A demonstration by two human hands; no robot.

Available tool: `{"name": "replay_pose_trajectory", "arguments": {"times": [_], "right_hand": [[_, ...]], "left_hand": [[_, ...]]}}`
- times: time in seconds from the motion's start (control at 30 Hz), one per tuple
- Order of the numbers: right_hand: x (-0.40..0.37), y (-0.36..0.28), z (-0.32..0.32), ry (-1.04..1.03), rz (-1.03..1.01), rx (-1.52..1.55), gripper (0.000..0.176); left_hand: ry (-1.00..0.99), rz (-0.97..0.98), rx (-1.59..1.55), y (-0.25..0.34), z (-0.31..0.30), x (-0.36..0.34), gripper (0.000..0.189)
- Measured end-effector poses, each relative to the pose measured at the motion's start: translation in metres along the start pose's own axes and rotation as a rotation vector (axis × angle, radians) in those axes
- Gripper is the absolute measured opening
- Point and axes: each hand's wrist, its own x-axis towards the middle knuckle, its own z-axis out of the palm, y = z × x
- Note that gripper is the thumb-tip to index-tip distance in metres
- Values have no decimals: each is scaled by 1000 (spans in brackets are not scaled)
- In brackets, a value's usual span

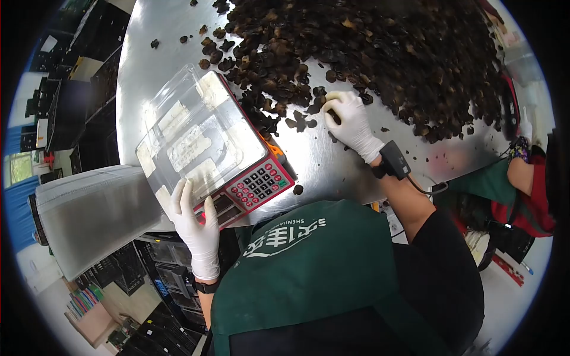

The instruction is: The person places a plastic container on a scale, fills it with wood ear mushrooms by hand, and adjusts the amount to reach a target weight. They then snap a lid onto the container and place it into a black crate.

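My left hand (197, 228), in a white glove, rests at the near edge of a red digital scale (252, 187), fingers spread over the rim of a clear plastic container (193, 142). The thumb lies by the scale's display. This container sits on the scale's platform with its lid part folded back. My right hand (351, 123), also gloved, is at the near edge of a large heap of dark dried mushroom pieces (356, 47). Its fingers are curled closed around a dark mushroom piece (334, 116), partly hidden. A few loose pieces (301, 121) lie just left of it.
All this stands on a shiny metal table (320, 172) with a curved left edge. A stack of clear plastic containers (101, 207) is left of the scale. An orange-handled tool (274, 148) lies beside the scale. Another person's arm (521, 175) is at the right.
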Motion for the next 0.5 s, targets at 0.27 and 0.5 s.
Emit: {"name": "replay_pose_trajectory", "arguments": {"times": [0.27,0.5], "right_hand": [[-1,-11,20,-88,257,87,89],[4,-60,49,-23,280,-85,75]], "left_hand": [[36,40,7,7,2,11,51],[1,45,18,6,4,13,51]]}}
